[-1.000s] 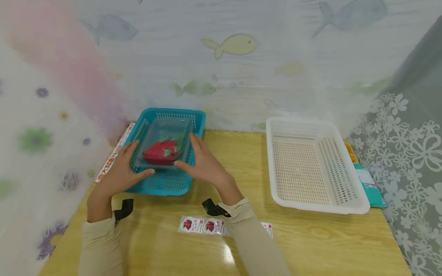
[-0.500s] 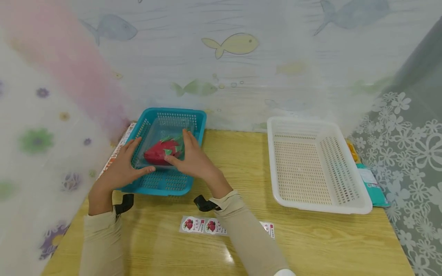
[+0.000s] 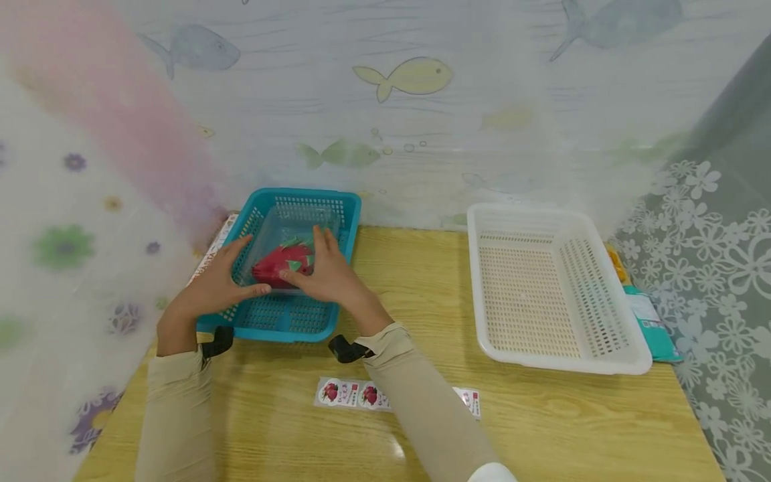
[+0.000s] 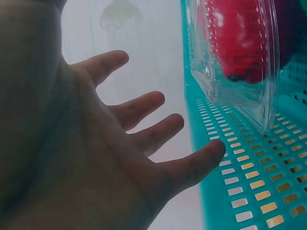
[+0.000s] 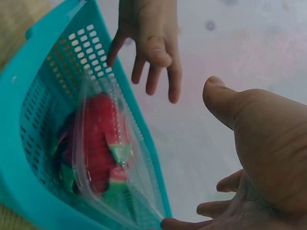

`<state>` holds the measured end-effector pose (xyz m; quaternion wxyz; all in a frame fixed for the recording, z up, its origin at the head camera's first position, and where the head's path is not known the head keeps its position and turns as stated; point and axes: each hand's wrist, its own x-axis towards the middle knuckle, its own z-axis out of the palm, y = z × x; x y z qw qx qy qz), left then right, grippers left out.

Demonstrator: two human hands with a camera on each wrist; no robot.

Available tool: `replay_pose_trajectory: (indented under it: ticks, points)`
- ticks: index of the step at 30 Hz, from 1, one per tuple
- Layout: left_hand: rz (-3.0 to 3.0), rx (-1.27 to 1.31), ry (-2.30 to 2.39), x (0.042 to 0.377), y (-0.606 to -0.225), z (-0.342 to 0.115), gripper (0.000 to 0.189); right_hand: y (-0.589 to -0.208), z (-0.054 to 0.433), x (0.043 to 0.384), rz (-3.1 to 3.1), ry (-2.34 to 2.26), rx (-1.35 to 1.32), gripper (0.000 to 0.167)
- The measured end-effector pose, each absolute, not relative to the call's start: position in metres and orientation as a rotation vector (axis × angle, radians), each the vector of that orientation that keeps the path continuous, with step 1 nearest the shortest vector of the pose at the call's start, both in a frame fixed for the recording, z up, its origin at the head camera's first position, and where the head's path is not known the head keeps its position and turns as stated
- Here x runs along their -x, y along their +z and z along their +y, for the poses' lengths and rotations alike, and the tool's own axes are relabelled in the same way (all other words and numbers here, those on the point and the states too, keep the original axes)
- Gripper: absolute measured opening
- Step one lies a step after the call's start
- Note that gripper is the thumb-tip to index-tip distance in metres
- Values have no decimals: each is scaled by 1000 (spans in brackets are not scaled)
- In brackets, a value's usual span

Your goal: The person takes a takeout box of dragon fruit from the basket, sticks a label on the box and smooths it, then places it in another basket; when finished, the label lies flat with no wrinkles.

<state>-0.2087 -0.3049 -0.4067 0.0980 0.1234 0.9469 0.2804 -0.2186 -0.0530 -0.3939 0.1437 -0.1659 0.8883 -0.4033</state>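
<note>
A red dragon fruit (image 3: pixel 277 265) with green tips lies in a clear plastic box (image 3: pixel 283 221) inside the blue basket (image 3: pixel 301 333). My left hand (image 3: pixel 211 284) hovers over the basket's left side, fingers spread and holding nothing. In the left wrist view a gap shows between those fingers and the clear box (image 4: pixel 268 103). My right hand (image 3: pixel 331 271) hangs above the basket's right part, its thumb in front of the fruit in the head view. The right wrist view shows its fingers and thumb apart, with nothing between them, above the boxed dragon fruit (image 5: pixel 98 143).
A white basket (image 3: pixel 472 288) stands on the right of the wooden table (image 3: pixel 578 428). Beside it lie a teal packet (image 3: pixel 653 328) and a yellow thing (image 3: pixel 616 264). A strip of dragon fruit stickers (image 3: pixel 346 393) lies near the front. A printed sheet (image 3: pixel 213 244) shows left of the blue basket.
My right hand has moved left over the box and fruit. The left hand has shifted slightly up and to the right. The box and baskets stay in place.
</note>
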Motion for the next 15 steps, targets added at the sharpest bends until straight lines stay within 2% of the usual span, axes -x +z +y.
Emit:
replay_pose_trajectory:
  ticks: [15]
  points:
    - [2710,-369,849,222,-410,-311,110,-410,-74,233,2597,-1117,354,103]
